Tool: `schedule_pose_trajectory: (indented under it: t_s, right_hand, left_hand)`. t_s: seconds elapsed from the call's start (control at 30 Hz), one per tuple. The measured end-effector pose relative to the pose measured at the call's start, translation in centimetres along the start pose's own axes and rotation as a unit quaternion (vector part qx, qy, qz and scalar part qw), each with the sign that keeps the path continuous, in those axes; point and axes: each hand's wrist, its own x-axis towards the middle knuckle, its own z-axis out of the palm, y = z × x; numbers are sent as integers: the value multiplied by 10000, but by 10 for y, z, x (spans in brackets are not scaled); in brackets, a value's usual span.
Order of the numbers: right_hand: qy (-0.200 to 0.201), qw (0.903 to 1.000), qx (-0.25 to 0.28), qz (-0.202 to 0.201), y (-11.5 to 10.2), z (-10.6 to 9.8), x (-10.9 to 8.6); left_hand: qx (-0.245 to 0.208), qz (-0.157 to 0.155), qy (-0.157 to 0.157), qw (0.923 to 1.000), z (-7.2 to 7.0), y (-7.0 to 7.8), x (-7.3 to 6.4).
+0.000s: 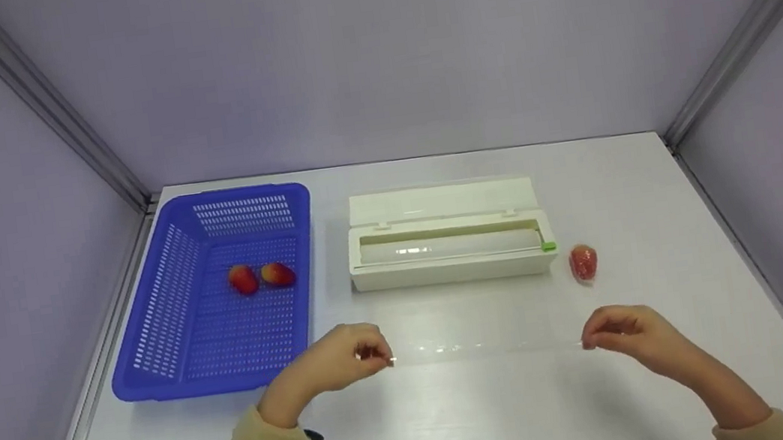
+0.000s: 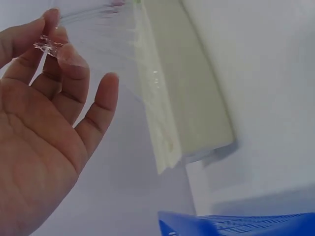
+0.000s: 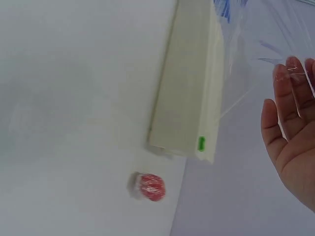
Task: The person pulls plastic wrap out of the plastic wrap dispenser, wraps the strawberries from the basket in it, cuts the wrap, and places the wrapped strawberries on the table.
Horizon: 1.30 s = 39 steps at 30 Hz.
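Observation:
A clear sheet of cling film is stretched between my two hands, in front of a white cling film dispenser. My left hand pinches the film's left end between thumb and fingertips, where it bunches up in the left wrist view. At the other end, my right hand pinches the film's right corner. The dispenser's lid stands raised, with the film roll showing inside. A green slider sits at the dispenser's right end. In both wrist views the film reaches from the fingers to the dispenser's edge.
On the left stands a blue basket with two red-and-yellow fruits in it. One red fruit wrapped in film lies on the table right of the dispenser. Walls enclose the white table at the back and sides.

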Motion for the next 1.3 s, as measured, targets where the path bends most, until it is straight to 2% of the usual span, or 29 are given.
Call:
schedule_pose_trajectory:
  t_s: [0.1, 0.2, 0.33, 0.47, 0.57, 0.67, 0.87, 1.0, 1.07, 1.17, 1.3]
  right_hand:
    - [-271, 9959, -518, 693, 15, 11, -2]
    - [-416, 9895, -930, 1029, 32, 24, -3]
    - [-482, 9803, -1616, 1031, 56, 43, -2]
    - [-489, 9646, -2394, 996, 75, 59, 1]
    - [-486, 9508, -2899, 984, 86, 68, 3]
    - [-419, 9363, -3403, 760, 94, 75, 3]
    - [-46, 9077, -4197, 47, 101, 83, 0]
    - [79, 8946, -4463, -192, 103, 86, -1]
    - [90, 8899, -4553, -266, 103, 87, -2]
    - [54, 8811, -4721, -289, 103, 88, -6]
    - [52, 8678, -4961, -279, 102, 92, -13]
  left_hand:
    - [74, -231, -107, 9996, 18, -13, -3]
    - [448, -388, -135, 9982, 35, -23, -4]
    - [1216, -657, -147, 9903, 58, -36, -3]
    - [1928, -768, -115, 9782, 78, -47, -1]
    - [2576, -609, -70, 9643, 91, -54, 1]
    - [3095, -474, -46, 9497, 100, -59, 0]
    - [3678, -168, 126, 9297, 109, -66, -5]
    - [4105, 172, 342, 9110, 113, -68, -8]
    - [4222, 286, 419, 9051, 115, -69, -10]
    - [4170, 320, 496, 9070, 118, -71, -14]
    - [3926, 204, 551, 9178, 121, -73, -15]
